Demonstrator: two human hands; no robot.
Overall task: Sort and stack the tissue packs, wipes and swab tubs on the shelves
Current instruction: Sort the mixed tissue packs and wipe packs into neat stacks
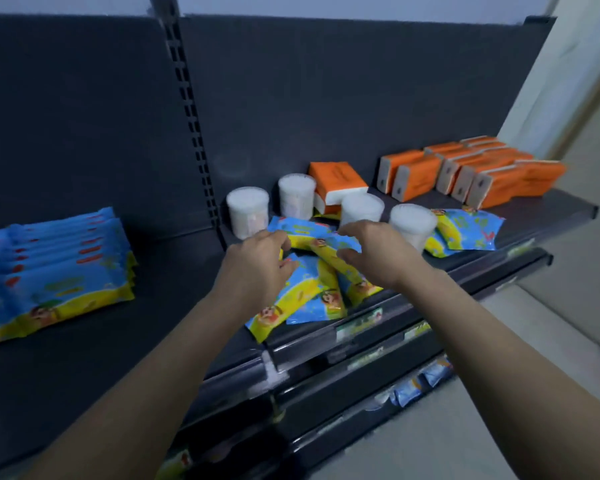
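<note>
Though blurred, cartoon-faced blue-yellow wipes packs (293, 299)

4 swab tubs (247, 211) behind wipes (312, 271), tissue packs (471, 174) right

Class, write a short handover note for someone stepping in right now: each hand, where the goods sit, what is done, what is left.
Left hand grips a wipes pack in the loose heap; right hand arches over the same heap, grip unclear.
Done: wipes stack on the left shelf; tissue row at far right.
Left: the heap, stray wipes beside the right tub, one lone tissue pack, four scattered swab tubs.
</note>
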